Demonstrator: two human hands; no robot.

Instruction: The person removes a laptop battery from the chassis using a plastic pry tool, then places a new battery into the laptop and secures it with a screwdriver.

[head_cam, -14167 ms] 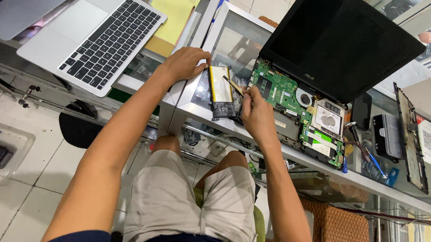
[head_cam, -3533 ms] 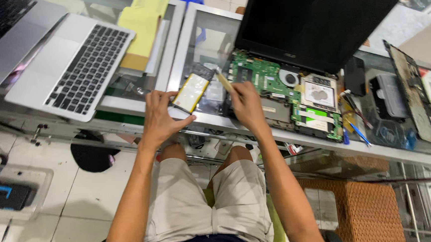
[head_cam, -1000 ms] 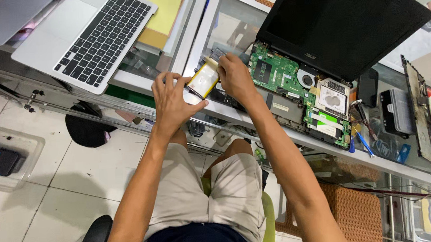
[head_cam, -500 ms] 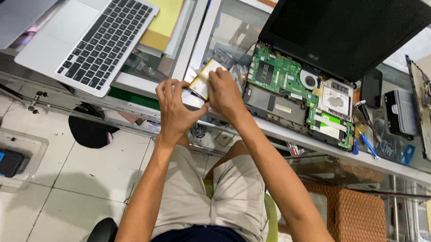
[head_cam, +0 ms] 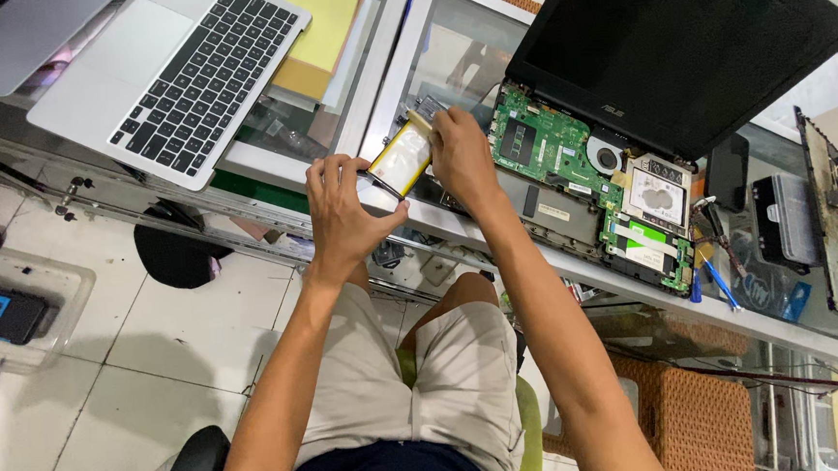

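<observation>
Both hands met over the glass tabletop (head_cam: 446, 45) edge. Left hand (head_cam: 340, 216) had its fingers (head_cam: 349, 172) curled shut around the lower end of a flat yellow-and-silver pack (head_cam: 401, 157), which sat tilted above the tabletop. Right hand (head_cam: 461, 155) gripped the pack's upper edge, fingers closed over it. Just right of the right fingers lay an opened black laptop (head_cam: 679, 45) with its green board (head_cam: 554, 150) exposed. Well left of the left fingers sat a silver laptop (head_cam: 177, 81); a yellow pad (head_cam: 324, 28) lay beside it.
</observation>
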